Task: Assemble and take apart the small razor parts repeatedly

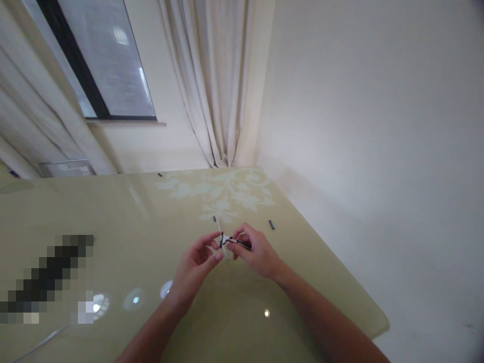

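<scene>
Both my hands meet above the middle of a glossy yellow-green table (113, 217). My right hand (254, 254) pinches the handle of a small black-and-white razor (230, 241). My left hand (196, 267) has its thumb and fingers closed on the razor's head end. A small dark cartridge-like piece (271, 224) lies on the table just right of my hands. Another small dark piece (215, 219) lies just beyond them.
The table's right edge (340, 262) runs close to a cream wall, with white floor beyond. A curtain (212, 80) and a window (102, 55) stand behind the table. A blurred-out patch (49, 277) covers something at the left. A tiny dark bit (159, 175) lies at the far edge.
</scene>
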Demonstrator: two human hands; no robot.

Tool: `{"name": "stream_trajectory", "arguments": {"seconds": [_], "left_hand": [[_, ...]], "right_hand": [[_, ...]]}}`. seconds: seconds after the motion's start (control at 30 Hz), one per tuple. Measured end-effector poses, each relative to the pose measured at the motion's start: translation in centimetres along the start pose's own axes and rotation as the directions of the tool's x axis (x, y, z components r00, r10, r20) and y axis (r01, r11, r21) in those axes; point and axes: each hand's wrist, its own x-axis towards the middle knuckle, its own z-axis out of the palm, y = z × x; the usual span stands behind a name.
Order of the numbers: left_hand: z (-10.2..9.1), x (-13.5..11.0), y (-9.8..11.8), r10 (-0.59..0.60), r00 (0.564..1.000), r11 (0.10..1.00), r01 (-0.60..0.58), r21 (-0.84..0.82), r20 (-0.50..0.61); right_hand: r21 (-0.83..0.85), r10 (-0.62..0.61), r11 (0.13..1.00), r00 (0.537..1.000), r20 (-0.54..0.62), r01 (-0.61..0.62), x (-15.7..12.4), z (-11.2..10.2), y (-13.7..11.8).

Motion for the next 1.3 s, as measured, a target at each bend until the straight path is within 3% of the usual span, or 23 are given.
{"name": "stream_trajectory", "arguments": {"seconds": [0.1, 0.2, 0.27, 0.37, 0.43, 0.5, 0.7, 0.83, 0.9, 0.97, 1.03, 1.1, 1.13, 1.2, 1.3], "left_hand": [[0.0, 0.2, -1.1, 0.169, 0.98, 0.914, -0.194, 0.357, 0.102], [0.5, 0.0, -2.0, 0.225, 0.916, 0.67, -0.394, 0.629, 0.333], [0.8, -0.1, -2.3, 0.186, 0.885, 0.569, -0.451, 0.687, 0.427], [0.6, -0.2, -2.1, 0.172, 0.854, 0.557, -0.495, 0.667, 0.491], [0.4, -0.3, -2.0, 0.186, 0.853, 0.563, -0.499, 0.659, 0.487], [0.3, -0.4, -1.8, 0.199, 0.878, 0.552, -0.467, 0.691, 0.436], [0.8, -0.5, -1.8, 0.126, 0.966, 0.481, -0.259, 0.838, 0.226], [0.8, -0.4, -1.8, 0.095, 0.984, 0.52, -0.176, 0.836, 0.148], [0.8, -0.1, -1.7, 0.113, 0.989, 0.61, -0.145, 0.779, 0.095], [1.2, 0.6, -1.2, 0.121, 0.992, 0.743, -0.109, 0.66, 0.028], [2.4, 1.5, -0.5, 0.117, 0.993, 0.866, -0.091, 0.492, -0.023], [4.3, 2.5, 0.5, 0.111, 0.994, 0.935, -0.101, 0.341, -0.011], [5.5, 3.0, 0.9, 0.112, 0.994, 0.95, -0.112, 0.291, 0.019], [8.1, 4.2, 1.4, 0.107, 0.988, 0.957, -0.132, 0.258, 0.108], [11.5, 6.4, 1.3, 0.108, 0.979, 0.94, -0.158, 0.304, 0.174]], "right_hand": [[0.001, 0.019, 1.0, 0.98, -0.196, -0.019, 1.3, -2.4, 1.1], [-0.06, 0.062, 0.994, 0.92, -0.387, -0.092, 2.4, -6.3, 2.6], [-0.143, 0.107, 0.97, 0.874, -0.473, -0.197, 2.6, -9.1, 3.6], [-0.376, 0.138, 0.833, 0.81, -0.569, -0.406, 2.3, -12.3, 5.0], [-0.47, 0.151, 0.721, 0.777, -0.611, -0.509, 2.0, -13.4, 5.8], [-0.502, 0.149, 0.664, 0.756, -0.637, -0.554, 1.9, -13.5, 6.5], [-0.534, 0.132, 0.597, 0.73, -0.67, -0.598, 2.4, -12.3, 7.7], [-0.537, 0.121, 0.571, 0.71, -0.694, -0.621, 2.4, -12.3, 7.5], [-0.543, 0.077, 0.593, 0.713, -0.697, -0.595, 2.5, -12.3, 7.0], [-0.515, 0.013, 0.704, 0.733, -0.68, -0.489, 2.7, -11.9, 6.3], [-0.394, -0.025, 0.877, 0.793, -0.608, -0.274, 3.0, -10.9, 5.4], [-0.18, -0.04, 0.983, 0.891, -0.452, -0.047, 3.4, -9.4, 4.6], [-0.075, -0.055, 0.997, 0.931, -0.362, 0.03, 3.5, -8.7, 4.3], [0.089, -0.082, 0.99, 0.959, -0.27, 0.109, 3.7, -7.7, 3.7], [0.271, -0.035, 0.948, 0.903, -0.428, 0.165, 3.7, -7.7, 3.4]]}}
